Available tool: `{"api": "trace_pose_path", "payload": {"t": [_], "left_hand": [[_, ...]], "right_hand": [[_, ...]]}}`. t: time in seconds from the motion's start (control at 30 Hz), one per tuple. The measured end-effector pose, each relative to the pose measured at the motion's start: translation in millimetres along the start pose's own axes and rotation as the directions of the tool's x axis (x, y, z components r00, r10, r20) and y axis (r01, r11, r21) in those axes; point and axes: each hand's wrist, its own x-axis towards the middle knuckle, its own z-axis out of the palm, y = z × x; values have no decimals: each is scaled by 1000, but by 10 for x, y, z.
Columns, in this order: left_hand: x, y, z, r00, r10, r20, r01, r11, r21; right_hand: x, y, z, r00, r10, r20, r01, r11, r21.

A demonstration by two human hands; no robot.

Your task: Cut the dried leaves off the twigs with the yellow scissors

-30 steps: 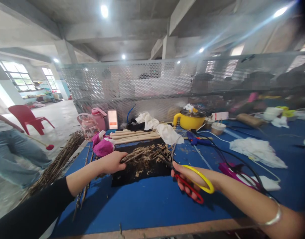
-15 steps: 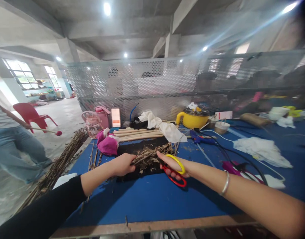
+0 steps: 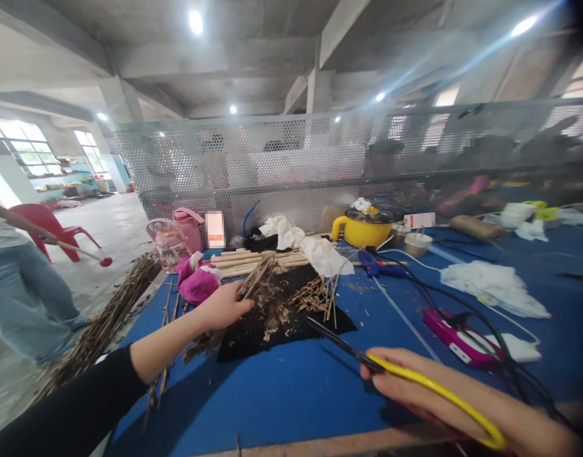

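A bundle of dry twigs (image 3: 259, 277) is gripped in my left hand (image 3: 226, 306), tilted up over a black cloth (image 3: 244, 346) on the blue tabletop. My right hand (image 3: 410, 379), lower right, is closed round a pair of scissors (image 3: 338, 340) with a yellow handle loop. Their dark blades point up and left and look closed, tips at the cloth's front edge. Short cut twig pieces (image 3: 309, 294) and brown crumbs lie on the cloth. Longer loose stems (image 3: 165, 324) rest left of it, partly behind my forearm.
Behind the cloth lie pale wooden sticks (image 3: 234, 259) and white tissue (image 3: 327, 254). A yellow pot (image 3: 368, 231), blue glue gun (image 3: 384, 268), magenta device (image 3: 456, 336) and cables stand right. A stem bundle (image 3: 103, 317) leans left, near a person (image 3: 27, 285) holding a stick.
My right hand and the scissors have pulled away from the twigs, down and right. The bundle in my left hand has swung up, uncovering the crumbs beneath. The view has turned slightly right.
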Motion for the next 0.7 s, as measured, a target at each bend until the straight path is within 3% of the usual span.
{"api": "trace_pose_path", "payload": {"t": [0.07, 0.13, 0.23, 0.33, 0.43, 0.57, 0.63, 0.7], "left_hand": [[276, 174, 113, 998, -9, -59, 9, 1000, 3], [616, 406, 317, 997, -67, -23, 69, 995, 73], [1086, 752, 702, 992, -123, 15, 122, 989, 89], [1361, 974, 1044, 980, -195, 39, 191, 976, 106], [1458, 1057, 1257, 954, -300, 17, 293, 940, 172], [1514, 1074, 1347, 936, -352, 17, 334, 902, 274], [1548, 1055, 1338, 941, -336, 43, 316, 916, 245], [1580, 1011, 1306, 955, -286, 75, 267, 944, 195]], "right_hand": [[-70, 212, -10, 987, -93, -131, 91, 996, -24], [-17, 360, -25, 965, -124, -230, 104, 990, -98], [175, 468, -89, 911, -63, -407, -64, 954, -292], [350, 504, -191, 853, -48, -520, -268, 815, -514], [431, 480, -286, 871, -99, -482, -306, 658, -688], [447, 251, -262, 891, -165, -423, -285, 522, -804], [470, 88, -142, 918, -254, -303, -127, 537, -834], [520, -35, 25, 940, -329, -88, 122, 568, -814]]}}
